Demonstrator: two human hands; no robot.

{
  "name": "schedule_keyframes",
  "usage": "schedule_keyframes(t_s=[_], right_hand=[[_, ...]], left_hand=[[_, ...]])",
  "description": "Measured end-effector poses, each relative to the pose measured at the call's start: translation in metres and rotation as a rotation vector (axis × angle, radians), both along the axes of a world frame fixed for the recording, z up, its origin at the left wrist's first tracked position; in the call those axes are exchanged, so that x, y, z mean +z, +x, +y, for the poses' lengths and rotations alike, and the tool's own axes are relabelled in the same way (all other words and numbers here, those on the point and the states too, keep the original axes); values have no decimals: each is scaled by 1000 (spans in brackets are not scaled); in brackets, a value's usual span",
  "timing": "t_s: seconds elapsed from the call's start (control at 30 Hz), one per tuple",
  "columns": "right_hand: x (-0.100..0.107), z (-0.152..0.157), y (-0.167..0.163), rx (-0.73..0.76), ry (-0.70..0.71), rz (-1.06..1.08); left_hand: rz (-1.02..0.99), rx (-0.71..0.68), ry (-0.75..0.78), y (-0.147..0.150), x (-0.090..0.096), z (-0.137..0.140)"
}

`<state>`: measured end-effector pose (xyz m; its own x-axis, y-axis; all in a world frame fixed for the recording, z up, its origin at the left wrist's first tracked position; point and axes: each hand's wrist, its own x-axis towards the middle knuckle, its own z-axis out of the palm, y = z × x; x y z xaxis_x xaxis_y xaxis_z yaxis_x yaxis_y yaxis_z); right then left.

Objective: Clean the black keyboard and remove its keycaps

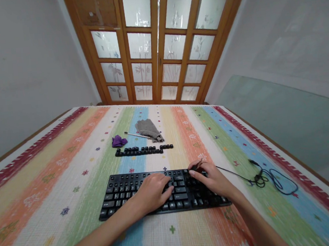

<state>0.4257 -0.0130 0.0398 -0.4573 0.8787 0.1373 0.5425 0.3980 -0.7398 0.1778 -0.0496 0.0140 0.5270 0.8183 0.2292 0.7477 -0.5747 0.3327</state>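
Observation:
A black keyboard (122,196) lies flat on the striped tablecloth in front of me. My left hand (154,192) rests across the middle of its keys, palm down, thumb apart from the fingers. Over the keyboard's upper right part, my right hand (211,176) pinches a small black keycap (194,168) between thumb and fingers. Its hand and wrist partly cover the right-hand key block. Behind the keyboard, loose black keycaps (139,151) stand in rows on the cloth.
Beyond the loose keycaps lie a crumpled purple cloth (119,141), a thin stick-like tool (136,134) and a grey cloth (149,130). The keyboard's black cable (276,179) is coiled at the right. Wooden glazed doors (153,42) stand past the table's far edge.

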Motion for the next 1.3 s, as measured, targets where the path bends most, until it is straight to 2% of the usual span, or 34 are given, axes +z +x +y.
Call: schedule_keyframes(t_s=[0.33, 0.63, 0.83, 0.93, 1.07, 1.3], right_hand=[[11, -9, -11, 4, 126, -88], [-2, -3, -4, -9, 98, -38], [-3, -4, -2, -18, 104, -19], [-7, -2, -1, -69, 52, 58], [-15, -2, -1, -126, -119, 237], [-19, -6, -2, -154, -324, 463]], left_hand=[[51, -44, -13, 24, 7, 22], [-14, 2, -72, 24, 1, 21], [-57, 17, -96, 22, -2, 21], [-107, 28, -71, 22, -8, 18], [-173, 37, -18, 24, -17, 14], [-218, 52, -18, 25, -19, 13]])
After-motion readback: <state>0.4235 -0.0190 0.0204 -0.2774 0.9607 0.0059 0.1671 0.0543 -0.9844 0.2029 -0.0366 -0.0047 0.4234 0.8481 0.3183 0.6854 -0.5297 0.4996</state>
